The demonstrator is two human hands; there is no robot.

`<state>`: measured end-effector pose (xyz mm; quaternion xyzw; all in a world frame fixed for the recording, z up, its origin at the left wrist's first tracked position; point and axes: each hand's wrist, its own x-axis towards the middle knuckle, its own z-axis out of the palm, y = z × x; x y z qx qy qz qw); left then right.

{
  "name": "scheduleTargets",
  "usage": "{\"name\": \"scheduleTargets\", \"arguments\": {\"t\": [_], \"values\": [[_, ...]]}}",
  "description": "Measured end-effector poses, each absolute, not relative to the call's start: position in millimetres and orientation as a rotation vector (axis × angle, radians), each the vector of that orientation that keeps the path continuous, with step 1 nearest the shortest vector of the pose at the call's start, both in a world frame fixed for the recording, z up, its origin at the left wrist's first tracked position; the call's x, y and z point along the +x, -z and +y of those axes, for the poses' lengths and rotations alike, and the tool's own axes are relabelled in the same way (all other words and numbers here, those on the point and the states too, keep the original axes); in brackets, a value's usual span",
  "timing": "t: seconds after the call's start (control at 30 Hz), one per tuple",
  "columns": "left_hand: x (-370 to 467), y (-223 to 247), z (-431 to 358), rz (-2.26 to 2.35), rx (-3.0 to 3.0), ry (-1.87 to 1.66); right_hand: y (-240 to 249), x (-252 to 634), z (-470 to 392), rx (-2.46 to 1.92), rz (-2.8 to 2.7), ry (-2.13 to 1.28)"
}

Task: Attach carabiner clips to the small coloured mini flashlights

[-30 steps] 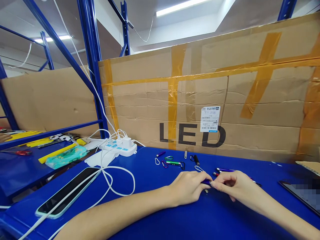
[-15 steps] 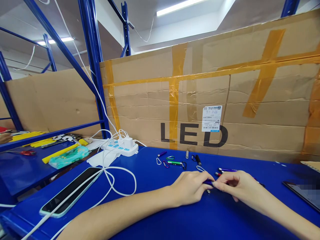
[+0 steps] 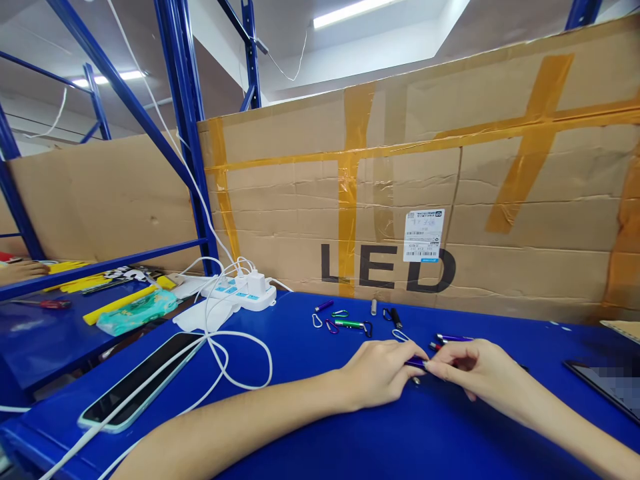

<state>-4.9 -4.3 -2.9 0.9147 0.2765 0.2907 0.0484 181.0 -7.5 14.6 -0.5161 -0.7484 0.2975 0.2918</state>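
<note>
A slim purple tube (image 3: 415, 362), which looks like a keychain flashlight, lies between my hands just above the blue table. My left hand (image 3: 377, 375) is closed around its left part, thumb below and fingers over the top. At its right end, the thumb and forefinger of my right hand (image 3: 475, 373) pinch together. Under my left fingers a small silvery piece (image 3: 416, 381) shows partly. Behind the hands lie a green flashlight (image 3: 350, 325), a black one (image 3: 397, 318) and another purple tube (image 3: 325, 306), with small carabiner clips (image 3: 332, 326) around them.
A purple pen-like tube (image 3: 453, 338) lies behind my right hand. To the left are a phone (image 3: 145, 380), looping white cables (image 3: 270, 360) and a power strip (image 3: 257, 300). A dark tablet-like device (image 3: 607, 393) is at right. Taped cardboard (image 3: 290, 227) walls the back. Another person's hand (image 3: 23, 271) is far left.
Both hands keep their hold on the purple tube and have barely moved. At far left, the other person's hand reaches further into view.
</note>
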Motion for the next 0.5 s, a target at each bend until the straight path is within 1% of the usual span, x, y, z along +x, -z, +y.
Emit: {"name": "scheduleTargets", "arguments": {"t": [0.23, 0.5], "values": [[-4.1, 1.8, -5.3, 0.834, 2.708, -0.904, -17.5, 179.7, -11.7, -1.379, -1.884, -0.652], [-4.2, -0.7, -7.5, 0.904, 2.688, -0.797, -17.0, 176.2, -12.1, -1.275, -1.786, -0.802]]}}
